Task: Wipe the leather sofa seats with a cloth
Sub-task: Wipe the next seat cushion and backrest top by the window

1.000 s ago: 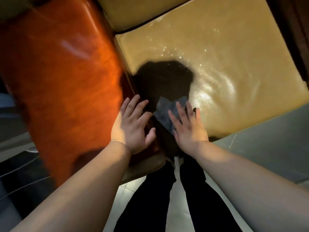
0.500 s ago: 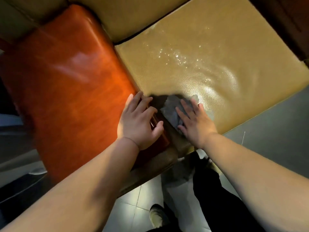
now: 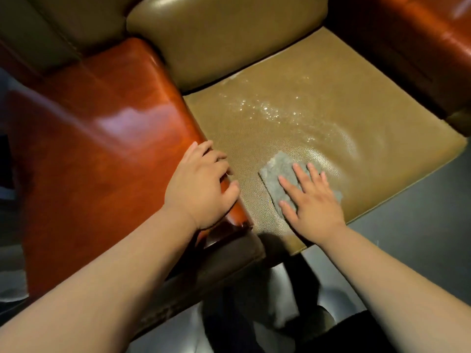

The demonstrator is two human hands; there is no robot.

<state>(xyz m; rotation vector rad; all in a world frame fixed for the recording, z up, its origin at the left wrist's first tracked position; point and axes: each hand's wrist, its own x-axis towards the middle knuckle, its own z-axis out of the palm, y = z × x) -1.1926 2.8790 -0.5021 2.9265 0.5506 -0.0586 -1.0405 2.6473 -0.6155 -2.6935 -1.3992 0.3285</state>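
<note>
A: Two hands listed. Right hand: flat, fingers spread, pressing the grey cloth onto the tan seat near its front left corner. Left hand: fingers loosely bent, resting on the edge of the orange armrest, gripping nothing.

B: Progress?

A: Partial, in my judgement. Wet sheen and droplets across the seat's middle and back suggest those parts are wiped; the front strip and right side look dry, though glare makes that uncertain. The backrest shows no moisture.
</note>
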